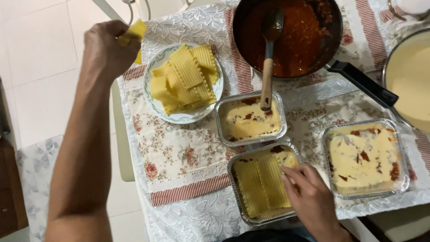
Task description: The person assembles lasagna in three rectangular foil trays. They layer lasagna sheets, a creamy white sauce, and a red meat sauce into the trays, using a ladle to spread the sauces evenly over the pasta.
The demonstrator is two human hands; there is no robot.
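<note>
My left hand [107, 49] is raised over the table's left edge, closed on a piece of yellow lasagna sheet [134, 32]. Beside it stands a white plate [179, 117] stacked with cooked wavy lasagna sheets [186, 78]. My right hand [309, 197] rests its fingers on the pasta sheets [262, 186] laid in the nearest foil tray [236, 197], pressing at their right side. A second foil tray [250, 118] behind it holds cream sauce with red spots.
A dark pan [291, 36] of red meat sauce with a wooden-handled spoon [268, 67] stands at the back. At the right sit a third foil tray [365, 157] topped with white sauce and a pot [410, 76] of pale sauce. A floral cloth [179, 157] covers the table.
</note>
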